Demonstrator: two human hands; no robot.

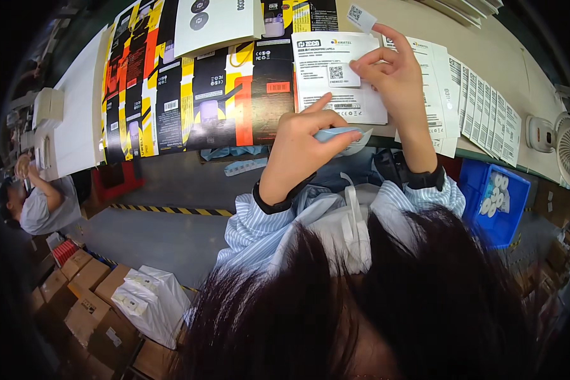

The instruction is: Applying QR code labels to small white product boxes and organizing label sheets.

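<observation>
White sheet: my right hand pressed a label onto it, a second sticker stuck to one fingertip; left hand, below the sheet, pinched pale-blue backing strip; unlabelled sheets waited right of it.

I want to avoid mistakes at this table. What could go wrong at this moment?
1. The small label clings to one fingertip of the right hand; it might fold or land crooked on the white sheet.
2. The left hand pinches a pale blue strip at the table edge; it could drop.
</observation>
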